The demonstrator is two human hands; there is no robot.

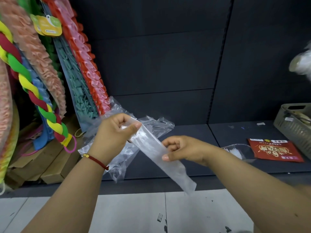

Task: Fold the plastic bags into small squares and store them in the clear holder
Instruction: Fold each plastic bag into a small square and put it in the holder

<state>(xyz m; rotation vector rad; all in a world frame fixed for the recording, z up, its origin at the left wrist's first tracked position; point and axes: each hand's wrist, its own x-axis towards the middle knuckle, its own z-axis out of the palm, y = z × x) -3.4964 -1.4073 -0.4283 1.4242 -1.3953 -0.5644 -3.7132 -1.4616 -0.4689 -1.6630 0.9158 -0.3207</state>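
Fingers of the left hand [116, 132] pinch the upper end of a long folded strip of clear plastic bag [151, 145]; the right hand [181, 150] pinches its middle, above the dark shelf [193, 135]. Light, limp and slippery, it likely needs gripping at each crease.

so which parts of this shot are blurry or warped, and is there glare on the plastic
Head view: wide-angle bending curves the shelf edge and back panels; the hanging decorations at upper left and a pale bundle at the right edge are motion-smeared; the folded plastic strip, pinched by the left hand and right hand, shows soft white sheen, no harsh glare.
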